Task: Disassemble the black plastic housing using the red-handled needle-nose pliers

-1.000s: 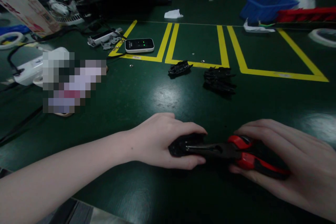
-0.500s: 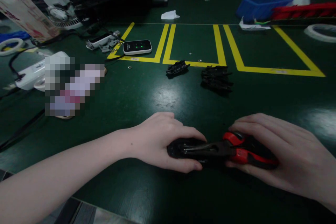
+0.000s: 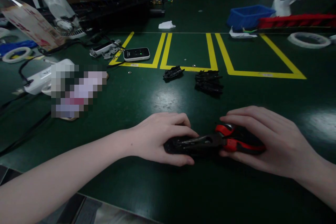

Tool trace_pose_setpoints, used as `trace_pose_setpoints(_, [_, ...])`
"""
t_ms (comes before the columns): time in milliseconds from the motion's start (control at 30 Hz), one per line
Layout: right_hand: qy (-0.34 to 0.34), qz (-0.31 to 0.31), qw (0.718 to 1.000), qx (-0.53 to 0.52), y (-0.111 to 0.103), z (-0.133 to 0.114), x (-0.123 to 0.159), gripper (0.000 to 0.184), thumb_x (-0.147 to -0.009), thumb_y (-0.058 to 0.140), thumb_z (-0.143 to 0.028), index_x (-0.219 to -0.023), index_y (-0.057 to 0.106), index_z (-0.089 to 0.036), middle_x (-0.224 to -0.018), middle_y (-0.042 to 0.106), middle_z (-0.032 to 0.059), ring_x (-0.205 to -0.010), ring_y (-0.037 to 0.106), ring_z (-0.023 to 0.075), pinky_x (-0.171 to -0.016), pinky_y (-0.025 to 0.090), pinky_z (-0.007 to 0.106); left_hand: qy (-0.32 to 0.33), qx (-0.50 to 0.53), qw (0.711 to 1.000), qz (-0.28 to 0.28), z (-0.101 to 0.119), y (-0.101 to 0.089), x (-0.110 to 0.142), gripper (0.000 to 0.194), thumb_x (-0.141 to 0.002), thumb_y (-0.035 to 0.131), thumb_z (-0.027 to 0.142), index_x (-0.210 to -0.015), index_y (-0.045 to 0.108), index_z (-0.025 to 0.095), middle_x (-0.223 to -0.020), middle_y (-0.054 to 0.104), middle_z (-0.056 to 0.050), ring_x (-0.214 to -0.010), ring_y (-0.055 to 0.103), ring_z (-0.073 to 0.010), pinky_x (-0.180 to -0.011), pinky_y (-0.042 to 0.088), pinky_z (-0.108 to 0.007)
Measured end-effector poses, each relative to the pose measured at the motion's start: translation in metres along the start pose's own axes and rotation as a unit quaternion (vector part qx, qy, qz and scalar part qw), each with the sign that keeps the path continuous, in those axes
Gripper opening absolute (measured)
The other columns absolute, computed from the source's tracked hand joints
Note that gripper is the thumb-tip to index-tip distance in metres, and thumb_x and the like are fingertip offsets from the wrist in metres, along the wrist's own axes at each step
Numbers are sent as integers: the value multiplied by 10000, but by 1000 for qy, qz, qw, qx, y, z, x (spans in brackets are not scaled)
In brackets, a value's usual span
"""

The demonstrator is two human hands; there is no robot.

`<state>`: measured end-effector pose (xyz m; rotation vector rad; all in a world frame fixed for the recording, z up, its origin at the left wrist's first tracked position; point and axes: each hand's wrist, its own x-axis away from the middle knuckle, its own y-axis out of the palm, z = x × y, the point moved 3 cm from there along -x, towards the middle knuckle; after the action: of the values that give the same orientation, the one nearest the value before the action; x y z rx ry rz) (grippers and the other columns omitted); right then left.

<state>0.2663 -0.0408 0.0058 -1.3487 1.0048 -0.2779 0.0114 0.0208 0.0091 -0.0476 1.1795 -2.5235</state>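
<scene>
My right hand (image 3: 265,140) is wrapped round the red and black handles of a pair of long-nose pliers (image 3: 231,144). The dark jaws of the pliers point left and lie over a black plastic part (image 3: 170,146). My left hand (image 3: 168,136) grips that part between thumb and fingers, low over the green table. How the jaw tips meet the part is too dark to make out. Beyond the hands lie similar black plastic parts, a single one (image 3: 173,73) and a small pile (image 3: 209,82).
Yellow tape frames (image 3: 189,68) mark the green table (image 3: 131,182). A black and white device (image 3: 136,54) with green lights sits in the left frame. On the left are a phone (image 3: 81,94) and a power strip (image 3: 49,75); far right, a blue bin (image 3: 249,16) and tape roll (image 3: 309,40).
The view has tilted up and turned slightly right. My hands keep hold of the pliers and the black part, with the pliers' handle end a little higher in view.
</scene>
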Motion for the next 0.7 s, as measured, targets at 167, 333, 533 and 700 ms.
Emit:
trace_pose_setpoints(167, [17, 3, 1000, -10, 0, 4, 2, 464, -936, 637, -582, -1275, 609, -265, -1114, 725, 79, -930, 720, 278, -694, 579, 416, -4, -39, 999, 15, -1, -1, 3, 555, -933, 726, 553, -1330, 710, 166, -1299, 652, -142, -1157, 625, -297, -970, 494, -412])
trace_pose_setpoints(333, [82, -3, 997, -12, 0, 18, -1, 492, -964, 580, -645, -1233, 617, -234, -1101, 708, 94, -951, 704, 268, -746, 568, 404, -26, -77, 997, 15, -3, -3, 6, 631, -927, 730, 590, -1402, 663, 180, -1406, 601, -164, -1274, 570, -341, -1057, 472, -478])
trace_pose_setpoints(533, [171, -26, 985, 3, 2, 37, -1, 531, -915, 599, -714, -1135, 637, -232, -1045, 705, 119, -903, 682, 299, -717, 546, 446, -43, -101, 994, -17, -2, -6, 8, 676, -924, 739, 592, -1462, 599, 208, -1492, 584, -140, -1350, 547, -335, -1116, 459, -473])
trace_pose_setpoints(700, [197, -37, 980, -5, 8, 40, 1, 575, -909, 554, -753, -1207, 642, -269, -1110, 701, 133, -993, 669, 353, -788, 544, 523, -58, -91, 994, -11, 0, -8, 10, 767, -878, 802, 564, -1473, 575, 137, -1490, 586, -159, -1349, 555, -331, -1144, 451, -469])
